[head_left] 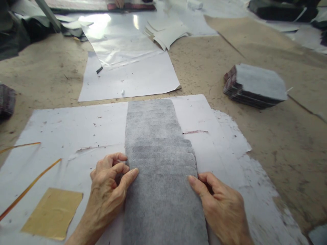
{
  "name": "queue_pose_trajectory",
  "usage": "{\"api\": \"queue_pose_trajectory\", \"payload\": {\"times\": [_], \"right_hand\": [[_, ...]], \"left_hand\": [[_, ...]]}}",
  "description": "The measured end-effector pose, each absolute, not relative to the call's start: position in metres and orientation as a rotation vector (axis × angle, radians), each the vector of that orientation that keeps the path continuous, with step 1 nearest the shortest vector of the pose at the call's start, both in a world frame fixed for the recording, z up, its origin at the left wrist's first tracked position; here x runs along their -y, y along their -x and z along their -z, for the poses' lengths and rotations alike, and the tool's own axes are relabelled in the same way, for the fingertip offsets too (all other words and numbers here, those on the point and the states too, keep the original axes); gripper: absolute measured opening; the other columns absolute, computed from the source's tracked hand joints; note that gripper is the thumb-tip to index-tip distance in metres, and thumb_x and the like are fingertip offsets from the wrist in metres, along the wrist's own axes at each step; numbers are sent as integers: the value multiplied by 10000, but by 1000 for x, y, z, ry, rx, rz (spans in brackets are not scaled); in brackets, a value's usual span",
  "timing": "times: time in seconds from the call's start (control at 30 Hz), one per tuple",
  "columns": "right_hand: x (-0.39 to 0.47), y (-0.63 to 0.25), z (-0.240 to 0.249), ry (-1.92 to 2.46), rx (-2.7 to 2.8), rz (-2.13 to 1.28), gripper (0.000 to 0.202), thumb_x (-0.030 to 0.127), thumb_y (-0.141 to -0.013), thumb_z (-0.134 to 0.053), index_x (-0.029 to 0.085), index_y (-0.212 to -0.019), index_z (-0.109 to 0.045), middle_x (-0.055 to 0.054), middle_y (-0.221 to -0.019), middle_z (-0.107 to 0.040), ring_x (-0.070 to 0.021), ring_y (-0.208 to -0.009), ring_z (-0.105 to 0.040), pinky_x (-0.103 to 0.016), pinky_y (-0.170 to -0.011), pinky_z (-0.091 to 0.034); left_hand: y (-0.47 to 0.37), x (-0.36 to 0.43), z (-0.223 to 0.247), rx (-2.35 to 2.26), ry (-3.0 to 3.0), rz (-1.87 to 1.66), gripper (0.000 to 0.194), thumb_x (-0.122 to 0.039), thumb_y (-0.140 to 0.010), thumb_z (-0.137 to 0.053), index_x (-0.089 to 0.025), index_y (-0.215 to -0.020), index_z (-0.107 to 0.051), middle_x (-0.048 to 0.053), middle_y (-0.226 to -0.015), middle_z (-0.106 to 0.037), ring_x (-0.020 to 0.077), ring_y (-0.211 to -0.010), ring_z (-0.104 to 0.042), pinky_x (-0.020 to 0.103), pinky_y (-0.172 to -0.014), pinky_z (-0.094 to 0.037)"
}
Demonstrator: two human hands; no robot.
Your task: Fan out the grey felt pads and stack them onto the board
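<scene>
Several grey fabric pieces lie overlapped like shingles in a long strip that runs away from me over white paper. My left hand pinches the left edge of the nearest piece, thumb on top and fingers at the side. On the opposite edge, my right hand grips the same piece between thumb and bent fingers. Farther off, the strip's stepped edges show, and its far end reaches the paper's back edge. The near end runs out of the bottom of the view.
A tied stack of grey pieces sits at the right, and a dark bundle at the left edge. Near my left arm are a tan square and thin orange strips. White sheets lie beyond. Another person's hand shows at the top.
</scene>
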State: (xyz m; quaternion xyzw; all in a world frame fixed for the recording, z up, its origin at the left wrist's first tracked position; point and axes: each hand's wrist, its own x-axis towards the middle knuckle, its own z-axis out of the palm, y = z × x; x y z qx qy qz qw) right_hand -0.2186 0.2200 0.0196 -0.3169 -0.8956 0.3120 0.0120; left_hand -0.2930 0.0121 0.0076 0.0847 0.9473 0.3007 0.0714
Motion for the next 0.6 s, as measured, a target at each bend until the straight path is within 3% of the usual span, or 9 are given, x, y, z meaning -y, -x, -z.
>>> {"api": "queue_pose_trajectory", "payload": {"times": [0.2, 0.6], "right_hand": [[-224, 216, -23, 935, 2764, -1091, 353, 461, -719, -483, 199, -483, -510, 47, -406, -425, -92, -376, -403, -192, -388, -329], [-226, 215, -18, 823, 2812, -1002, 310, 446, -702, -505, 206, -507, -533, 51, -441, -500, -92, -380, -456, -194, -411, -357]], "left_hand": [[295, -11, -9, -2811, -255, -922, 336, -402, -797, -492, -199, -529, -485, 43, -997, -521, 283, -985, -463, 545, -853, -334], [294, -15, -6, -2786, -119, -1027, 318, -406, -729, -527, -199, -488, -510, 27, -980, -525, 260, -968, -437, 520, -896, -244]]}}
